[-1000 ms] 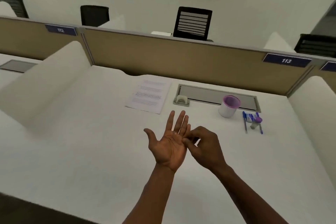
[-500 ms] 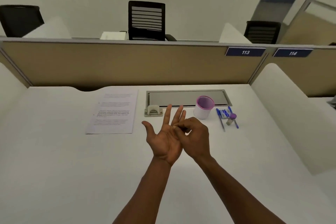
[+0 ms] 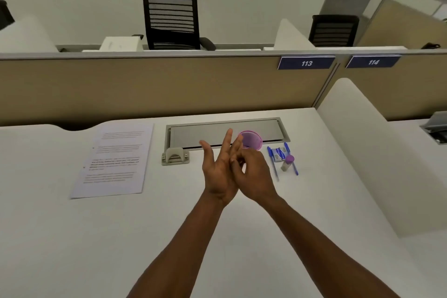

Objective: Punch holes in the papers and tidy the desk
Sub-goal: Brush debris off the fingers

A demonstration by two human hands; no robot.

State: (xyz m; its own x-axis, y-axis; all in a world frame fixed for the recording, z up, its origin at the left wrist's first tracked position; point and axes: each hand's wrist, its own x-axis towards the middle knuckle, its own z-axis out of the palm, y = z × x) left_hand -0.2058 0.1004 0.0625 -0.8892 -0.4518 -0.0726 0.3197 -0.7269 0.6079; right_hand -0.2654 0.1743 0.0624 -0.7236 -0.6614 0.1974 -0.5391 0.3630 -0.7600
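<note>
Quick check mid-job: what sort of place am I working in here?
Most likely an open-plan office. The white desk sits against a tan partition carrying numbered plates, 113 and 114, and mesh office chairs stand at the desks beyond.

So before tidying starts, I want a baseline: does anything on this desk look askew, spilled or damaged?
Nothing spilled or damaged. The papers lie slightly skewed left of the hole punch. Two blue pens and a glue stick lie loose beside the purple-rimmed cup rather than in it. Neither hand holds a desk item.
</note>
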